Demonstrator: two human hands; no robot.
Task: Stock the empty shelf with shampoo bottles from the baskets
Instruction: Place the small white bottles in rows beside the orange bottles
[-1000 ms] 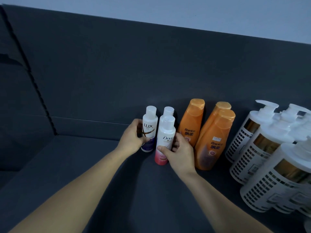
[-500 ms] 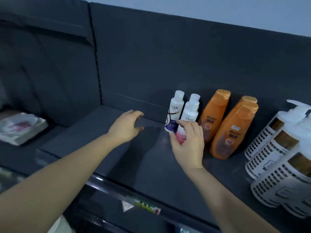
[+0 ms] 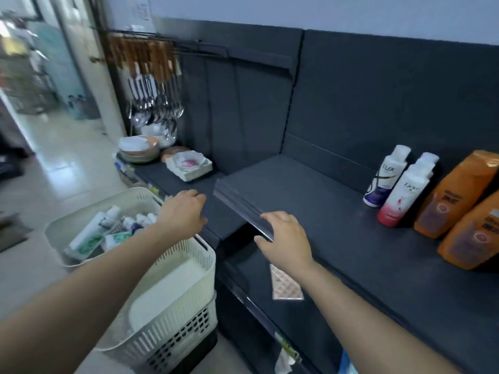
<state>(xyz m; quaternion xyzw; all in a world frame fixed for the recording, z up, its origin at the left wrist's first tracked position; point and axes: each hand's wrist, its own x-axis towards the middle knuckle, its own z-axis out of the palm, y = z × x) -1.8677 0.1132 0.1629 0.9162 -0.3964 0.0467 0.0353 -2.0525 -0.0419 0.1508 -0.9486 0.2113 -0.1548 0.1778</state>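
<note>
On the dark shelf (image 3: 310,201) stand a white Lux bottle (image 3: 384,179), a white and pink Dove bottle (image 3: 403,195) and two orange bottles (image 3: 453,201) at the right edge. A cream basket (image 3: 81,220) on the floor at the left holds several small white bottles and tubes. A second cream basket (image 3: 189,300) in front of it looks empty. My left hand (image 3: 183,213) hovers over the far basket's right rim, fingers apart and holding nothing. My right hand (image 3: 285,238) is over the shelf's front edge, empty too.
A lower shelf at the left carries stacked plates (image 3: 139,151) and a white dish (image 3: 189,164). Ladles and spoons (image 3: 154,103) hang on a rack above them. A dark crate sits under the near basket. Tiled floor stretches away to the left.
Both hands have let go of the small bottles and pulled back left toward the baskets. The view has swung left and down, so the baskets and floor show.
</note>
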